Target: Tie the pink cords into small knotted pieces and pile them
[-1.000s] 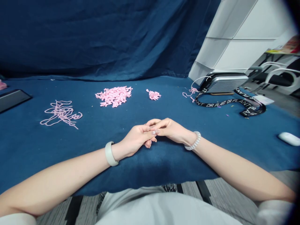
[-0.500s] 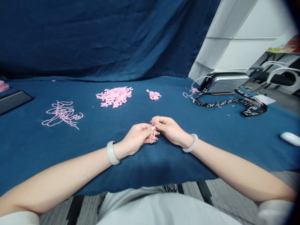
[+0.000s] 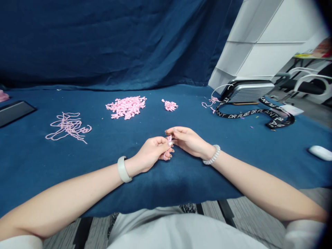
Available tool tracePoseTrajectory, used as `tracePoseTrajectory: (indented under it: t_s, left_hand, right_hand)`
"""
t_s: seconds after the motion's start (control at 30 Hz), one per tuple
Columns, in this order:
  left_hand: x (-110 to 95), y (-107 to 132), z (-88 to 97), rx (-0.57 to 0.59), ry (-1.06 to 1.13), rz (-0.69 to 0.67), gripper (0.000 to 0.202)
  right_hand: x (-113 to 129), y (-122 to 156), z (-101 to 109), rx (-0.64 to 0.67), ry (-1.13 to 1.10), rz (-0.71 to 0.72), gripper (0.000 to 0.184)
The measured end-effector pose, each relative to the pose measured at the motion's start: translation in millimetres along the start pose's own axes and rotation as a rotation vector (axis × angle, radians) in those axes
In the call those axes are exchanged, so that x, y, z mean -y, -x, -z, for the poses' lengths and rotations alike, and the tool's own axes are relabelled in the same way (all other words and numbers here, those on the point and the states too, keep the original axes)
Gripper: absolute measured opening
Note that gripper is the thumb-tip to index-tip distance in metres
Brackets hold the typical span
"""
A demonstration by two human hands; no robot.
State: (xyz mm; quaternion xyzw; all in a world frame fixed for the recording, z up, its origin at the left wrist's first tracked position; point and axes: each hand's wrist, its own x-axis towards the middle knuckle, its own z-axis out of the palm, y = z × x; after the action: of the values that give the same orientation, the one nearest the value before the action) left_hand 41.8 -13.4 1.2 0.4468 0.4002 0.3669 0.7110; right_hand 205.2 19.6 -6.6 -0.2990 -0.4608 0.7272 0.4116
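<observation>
My left hand [image 3: 153,152] pinches a short piece of pink yarn [image 3: 170,138] between thumb and index finger. A small loop stands up above the thumb, and a further bit of the yarn shows lower down by the curled fingers. Just to the right, my right hand [image 3: 190,141] has its thumb and fingers apart, with the fingertips close to the loop. Whether they touch it I cannot tell. Beyond the hands lie a large pile of pink knotted yarn pieces [image 3: 126,107] and a small cluster of similar pieces [image 3: 170,105].
Loose pink yarn [image 3: 68,127] lies tangled at the left, near a dark flat device [image 3: 15,112]. To the right are a black lettered strap [image 3: 241,114], a silver ridged case [image 3: 252,92] and a white mouse [image 3: 321,152]. A blue cloth covers the table.
My right thumb and fingers have parted from the yarn and spread. The yarn now forms a small upright loop above my left thumb; its hanging strands show less.
</observation>
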Motion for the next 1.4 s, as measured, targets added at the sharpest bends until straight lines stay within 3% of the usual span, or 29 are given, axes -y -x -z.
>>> tracePoseTrajectory:
  t_s: [0.27,0.5,0.97,1.4]
  left_hand:
    - [4.5,-2.2,3.6,-0.001,-0.008,-0.012,0.021]
    - [3.3,-0.8,0.0,-0.023,-0.116,-0.002,0.017]
    - [3.7,0.3,-1.7,-0.003,-0.232,0.005,0.024]
    - [4.0,1.5,-1.5,0.007,-0.262,0.001,0.026]
  right_hand:
    - [3.1,0.4,2.5,0.200,0.076,-0.015,0.024]
    - [1.7,2.0,0.8,0.061,0.152,0.028,0.016]
    - [19.0,5.7,1.1,-0.005,0.748,0.244,0.028]
    - [29.9,14.7,2.0,0.154,1.034,0.384,0.012]
